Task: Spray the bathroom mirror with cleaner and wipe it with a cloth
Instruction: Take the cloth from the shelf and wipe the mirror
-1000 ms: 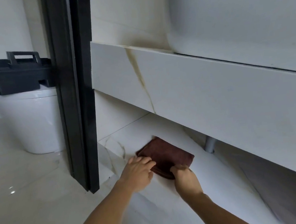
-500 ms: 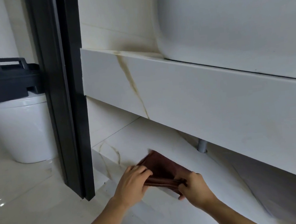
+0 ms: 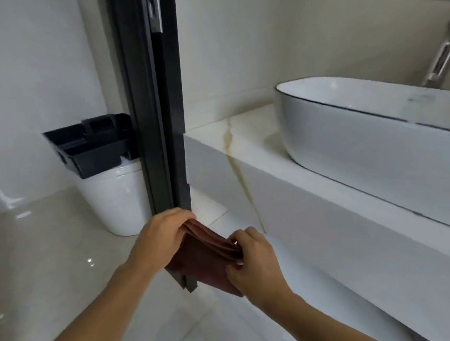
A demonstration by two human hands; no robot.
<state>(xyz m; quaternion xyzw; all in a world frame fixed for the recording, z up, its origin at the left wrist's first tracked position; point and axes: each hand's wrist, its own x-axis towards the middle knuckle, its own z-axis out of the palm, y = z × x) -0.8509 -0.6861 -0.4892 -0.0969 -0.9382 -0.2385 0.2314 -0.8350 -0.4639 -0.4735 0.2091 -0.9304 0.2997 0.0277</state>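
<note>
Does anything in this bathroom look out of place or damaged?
A black caddy sits on the toilet, overhanging its edge. The yellowish streak down the countertop could be marble veining or a stain.

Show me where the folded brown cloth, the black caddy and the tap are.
folded brown cloth (image 3: 205,258): head view, on its flat face between the two hands.
black caddy (image 3: 97,158): head view, on its front wall, above the toilet.
tap (image 3: 445,55): head view, on its slanted metal body behind the basin.

Soft daylight, floor (image 3: 45,244) glare, edges warped.
</note>
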